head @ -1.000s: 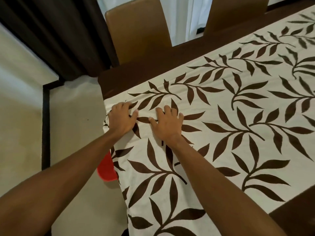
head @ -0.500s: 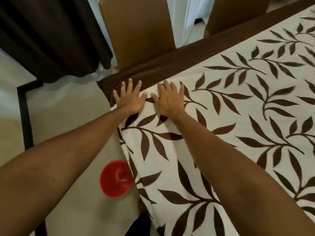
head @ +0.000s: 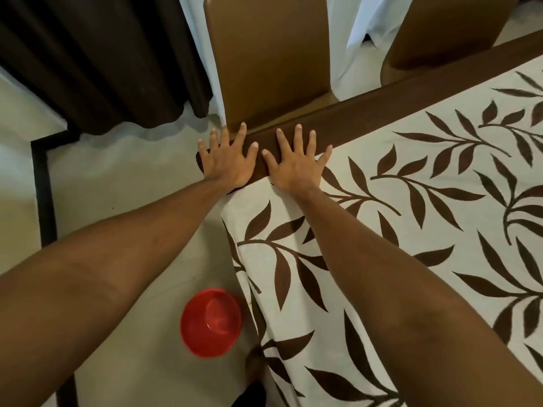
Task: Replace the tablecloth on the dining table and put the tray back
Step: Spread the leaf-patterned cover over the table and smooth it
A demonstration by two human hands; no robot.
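Hands lie flat, side by side, fingers spread and gripping nothing: the left hand (head: pixel 227 160) on the bare dark corner of the tabletop (head: pixel 382 113), the right hand (head: pixel 295 164) half on the tablecloth (head: pixel 411 230). The cloth is cream with brown leaf sprigs, spread over the tabletop, its corner beneath the right palm. A red bowl (head: pixel 211 322) sits on the floor.

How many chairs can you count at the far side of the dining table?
2. One chair stands just beyond the table's corner, behind the left hand and right hand. The second chair is further right along the same edge, partly cut off. Others may be out of frame.
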